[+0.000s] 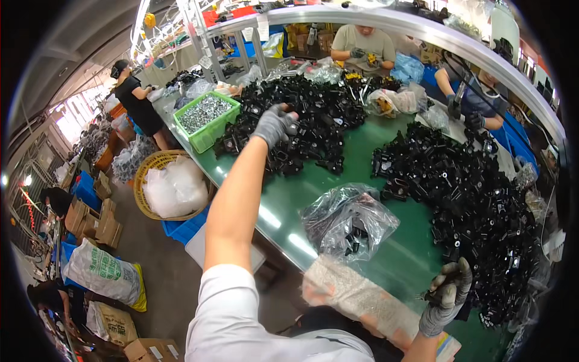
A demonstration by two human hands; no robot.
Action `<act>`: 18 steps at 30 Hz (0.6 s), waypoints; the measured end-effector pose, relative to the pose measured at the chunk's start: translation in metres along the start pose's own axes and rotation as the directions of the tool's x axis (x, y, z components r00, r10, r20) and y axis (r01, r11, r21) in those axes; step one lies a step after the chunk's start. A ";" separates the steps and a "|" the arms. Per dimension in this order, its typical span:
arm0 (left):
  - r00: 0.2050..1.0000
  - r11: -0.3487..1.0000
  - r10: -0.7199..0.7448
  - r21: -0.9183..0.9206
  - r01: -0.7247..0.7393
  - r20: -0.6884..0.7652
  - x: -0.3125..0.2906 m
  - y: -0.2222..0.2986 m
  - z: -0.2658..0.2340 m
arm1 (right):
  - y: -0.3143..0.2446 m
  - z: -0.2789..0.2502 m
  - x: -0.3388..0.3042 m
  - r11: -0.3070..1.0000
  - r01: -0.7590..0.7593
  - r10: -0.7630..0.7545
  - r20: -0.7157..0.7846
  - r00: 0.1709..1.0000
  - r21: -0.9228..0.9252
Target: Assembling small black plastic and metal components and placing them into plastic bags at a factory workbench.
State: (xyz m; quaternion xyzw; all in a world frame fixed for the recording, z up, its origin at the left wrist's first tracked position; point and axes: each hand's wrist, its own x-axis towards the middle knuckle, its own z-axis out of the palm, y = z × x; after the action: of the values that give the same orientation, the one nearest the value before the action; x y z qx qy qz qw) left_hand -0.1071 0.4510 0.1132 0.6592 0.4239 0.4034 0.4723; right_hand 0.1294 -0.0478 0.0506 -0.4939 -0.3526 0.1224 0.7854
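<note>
My left hand (pixel 275 125), in a grey glove with bare fingertips, reaches out over the far heap of black plastic parts (pixel 301 108). Its fingers are apart and slightly bent, with nothing visible in them. Close to my body on the right, my gloved right hand (pixel 447 298) is curled around a small black part (pixel 433 295), mostly hidden by the fingers. That hand is beside the near edge of a second large heap of black parts (pixel 476 199). Between the heaps lies a clear plastic bag (pixel 350 220) with a few black pieces in it.
A green basket of small metal fasteners (pixel 208 114) stands left of the far heap on the green table (pixel 283 205). A patterned cloth (pixel 362 295) covers the near edge. A yellow basket (pixel 145 193) with white bags stands left. Co-workers (pixel 365 48) sit across; a metal frame (pixel 386 17) arches overhead.
</note>
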 end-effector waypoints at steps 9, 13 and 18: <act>0.930 0.993 0.055 0.077 -0.088 0.363 -0.079 -0.017 0.114 | 0.012 0.001 0.008 0.989 -0.086 0.092 0.052 0.994 -0.122; 0.813 0.782 0.253 0.383 -0.491 0.525 -0.074 0.001 0.204 | 0.013 -0.011 0.002 0.986 -0.084 0.096 0.074 0.993 -0.144; 0.649 0.428 0.126 0.549 -0.718 0.750 -0.076 0.004 0.293 | -0.013 -0.033 -0.020 0.961 -0.071 0.094 0.071 0.993 -0.269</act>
State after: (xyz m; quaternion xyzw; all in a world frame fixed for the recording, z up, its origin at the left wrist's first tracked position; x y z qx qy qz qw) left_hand 0.1428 0.2970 0.0403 0.9771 0.1886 0.0363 0.0921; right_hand 0.1350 -0.0873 0.0444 -0.6036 -0.3771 0.1269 0.6909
